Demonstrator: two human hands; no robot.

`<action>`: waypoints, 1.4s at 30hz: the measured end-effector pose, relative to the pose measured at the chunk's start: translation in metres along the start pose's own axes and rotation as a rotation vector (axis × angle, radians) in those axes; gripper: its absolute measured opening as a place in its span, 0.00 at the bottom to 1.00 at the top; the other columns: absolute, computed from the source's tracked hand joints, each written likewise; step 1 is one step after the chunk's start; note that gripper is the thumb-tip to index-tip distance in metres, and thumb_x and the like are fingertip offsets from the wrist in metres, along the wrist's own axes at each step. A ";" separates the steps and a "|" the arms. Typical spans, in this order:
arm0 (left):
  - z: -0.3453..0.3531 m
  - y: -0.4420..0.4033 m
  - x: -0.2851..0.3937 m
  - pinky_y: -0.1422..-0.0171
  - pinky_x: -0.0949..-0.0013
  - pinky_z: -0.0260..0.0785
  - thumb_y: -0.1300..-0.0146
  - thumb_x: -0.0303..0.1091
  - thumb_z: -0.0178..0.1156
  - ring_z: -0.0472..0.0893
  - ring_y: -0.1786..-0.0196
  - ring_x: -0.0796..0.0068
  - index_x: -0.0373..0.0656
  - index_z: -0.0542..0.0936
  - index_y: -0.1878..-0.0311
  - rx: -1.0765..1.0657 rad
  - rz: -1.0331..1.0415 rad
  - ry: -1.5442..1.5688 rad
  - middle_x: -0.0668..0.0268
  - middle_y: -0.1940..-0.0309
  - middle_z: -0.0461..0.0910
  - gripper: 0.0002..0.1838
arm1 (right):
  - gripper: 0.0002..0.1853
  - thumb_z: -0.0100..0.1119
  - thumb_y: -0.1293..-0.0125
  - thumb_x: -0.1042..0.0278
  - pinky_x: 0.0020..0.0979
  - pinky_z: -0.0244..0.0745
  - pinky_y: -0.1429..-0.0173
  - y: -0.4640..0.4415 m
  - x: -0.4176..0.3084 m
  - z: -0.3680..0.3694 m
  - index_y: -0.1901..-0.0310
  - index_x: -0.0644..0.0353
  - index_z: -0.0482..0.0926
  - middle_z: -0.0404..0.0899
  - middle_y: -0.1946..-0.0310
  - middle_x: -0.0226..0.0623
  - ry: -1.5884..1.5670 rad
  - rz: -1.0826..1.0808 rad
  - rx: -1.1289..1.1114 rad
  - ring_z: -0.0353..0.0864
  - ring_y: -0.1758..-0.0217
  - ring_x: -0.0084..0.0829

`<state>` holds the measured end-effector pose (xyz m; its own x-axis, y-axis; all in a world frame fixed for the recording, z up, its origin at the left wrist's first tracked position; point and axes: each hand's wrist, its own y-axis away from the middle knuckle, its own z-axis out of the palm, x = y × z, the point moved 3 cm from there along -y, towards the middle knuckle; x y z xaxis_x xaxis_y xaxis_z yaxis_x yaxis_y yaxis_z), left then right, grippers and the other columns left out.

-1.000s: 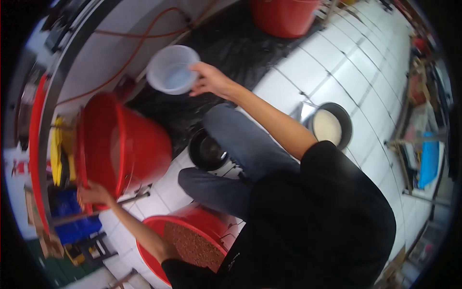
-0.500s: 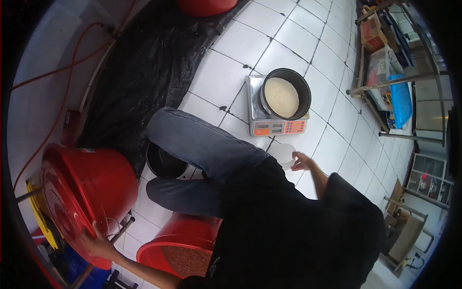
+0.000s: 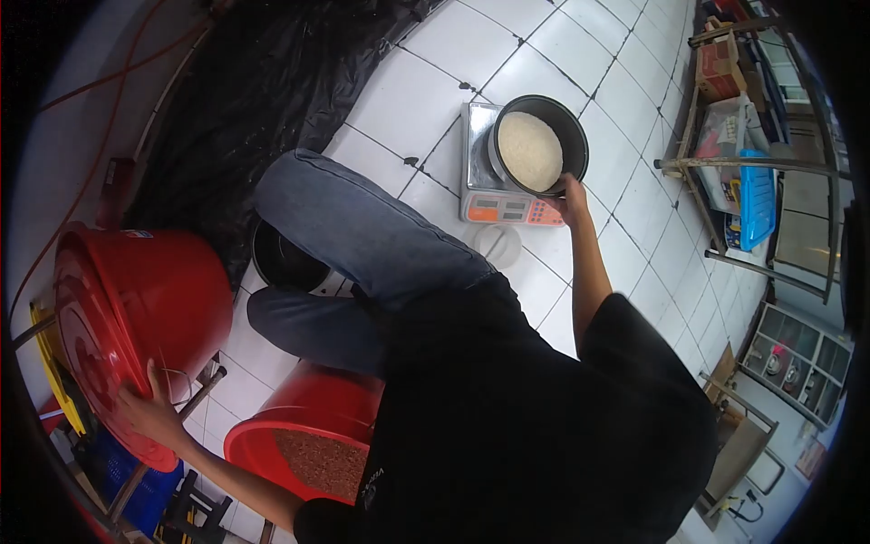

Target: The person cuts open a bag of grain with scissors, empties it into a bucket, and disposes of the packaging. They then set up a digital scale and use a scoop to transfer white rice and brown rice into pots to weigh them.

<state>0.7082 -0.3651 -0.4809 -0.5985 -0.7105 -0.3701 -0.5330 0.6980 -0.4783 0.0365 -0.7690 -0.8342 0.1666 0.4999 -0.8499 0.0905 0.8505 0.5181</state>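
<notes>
My right hand (image 3: 571, 201) grips the near rim of a dark-lined round pot (image 3: 576, 145) that contains off-white grain resembling rice (image 3: 530, 150). Under the pot is a digital scale (image 3: 482, 150) with an orange and grey panel. A translucent cup (image 3: 497, 245) stands on the floor tiles just below the scale. At the left, my left hand (image 3: 149, 412) lies with spread fingers against the red lid (image 3: 86, 340) of a big red tub (image 3: 172, 281). Its palm is partly hidden from view.
An open red tub (image 3: 317, 399) with reddish-brown grain stands beside my legs. A black pot (image 3: 281, 258) sits by my knee. Black plastic sheeting (image 3: 236, 118) covers the floor at upper left. A metal-framed rack (image 3: 743, 166) with a blue-lidded box (image 3: 758, 199) stands at right.
My right hand has let go of the cup, leaving it on the floor, and has moved up to the pot's rim. My left hand stays on the red lid. The view has shifted slightly.
</notes>
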 end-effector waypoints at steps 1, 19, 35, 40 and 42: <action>0.001 -0.001 0.001 0.55 0.53 0.70 0.45 0.56 0.69 0.79 0.59 0.50 0.34 0.77 0.59 0.002 -0.005 0.002 0.53 0.64 0.78 0.30 | 0.23 0.49 0.34 0.57 0.41 0.87 0.55 -0.020 0.017 -0.014 0.44 0.65 0.68 0.72 0.46 0.53 0.028 0.104 0.004 0.82 0.53 0.53; 0.026 -0.003 -0.018 0.52 0.53 0.68 0.46 0.56 0.70 0.77 0.57 0.50 0.35 0.77 0.60 -0.033 -0.012 -0.032 0.52 0.64 0.79 0.29 | 0.23 0.48 0.37 0.73 0.47 0.88 0.53 0.190 0.178 -0.169 0.43 0.80 0.65 0.71 0.46 0.58 -0.498 -0.019 0.975 0.81 0.53 0.54; 0.048 -0.014 -0.005 0.58 0.56 0.68 0.47 0.51 0.71 0.77 0.65 0.55 0.40 0.78 0.61 -0.004 -0.062 0.035 0.58 0.70 0.77 0.23 | 0.21 0.54 0.38 0.64 0.48 0.71 0.39 0.130 0.080 -0.095 0.49 0.73 0.76 0.79 0.52 0.59 1.287 -0.256 0.847 0.79 0.49 0.56; 0.047 -0.017 0.002 0.56 0.57 0.67 0.50 0.49 0.71 0.77 0.66 0.60 0.42 0.77 0.61 -0.023 -0.141 0.085 0.62 0.71 0.76 0.23 | 0.17 0.52 0.29 0.64 0.31 0.79 0.54 0.001 0.076 0.181 0.44 0.63 0.72 0.80 0.58 0.41 0.470 -0.076 -0.427 0.83 0.58 0.31; 0.052 -0.016 -0.001 0.54 0.58 0.66 0.49 0.49 0.71 0.77 0.67 0.62 0.42 0.76 0.61 -0.044 -0.190 0.091 0.64 0.70 0.76 0.22 | 0.21 0.54 0.29 0.57 0.33 0.81 0.59 0.022 0.112 0.308 0.41 0.62 0.71 0.80 0.56 0.44 0.512 0.171 -0.825 0.83 0.65 0.31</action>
<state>0.7484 -0.3797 -0.5142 -0.5349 -0.8204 -0.2021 -0.6659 0.5565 -0.4969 0.3593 -0.7445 -0.8882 -0.3494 0.4715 -0.8097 -0.6410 0.5100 0.5736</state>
